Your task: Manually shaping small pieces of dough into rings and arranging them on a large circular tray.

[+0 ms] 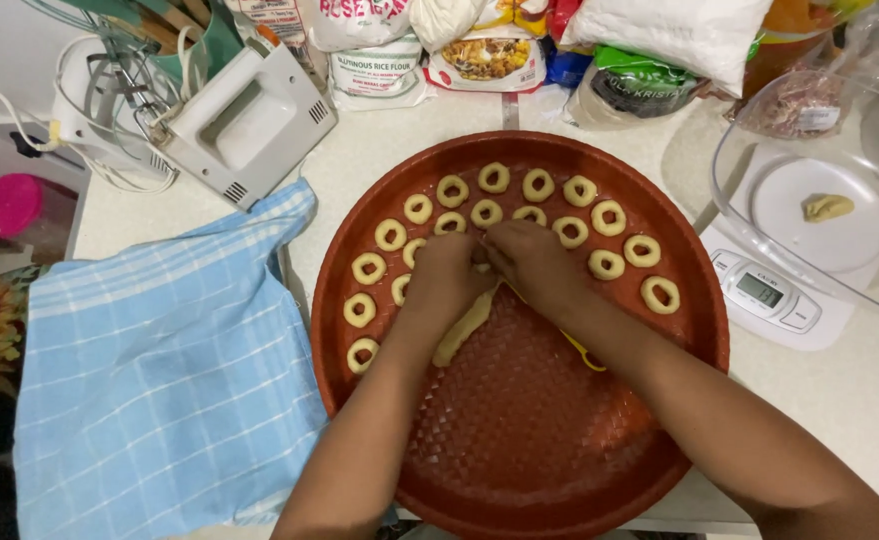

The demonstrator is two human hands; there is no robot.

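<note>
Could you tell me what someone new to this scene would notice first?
The big round red tray in the middle stands out, with pale dough rings arrayed along its far half. Both hands meet over it: the left hand and right hand work together at a strip of dough. To the left lies a blue checked cloth, with a white hand mixer behind it.
</note>
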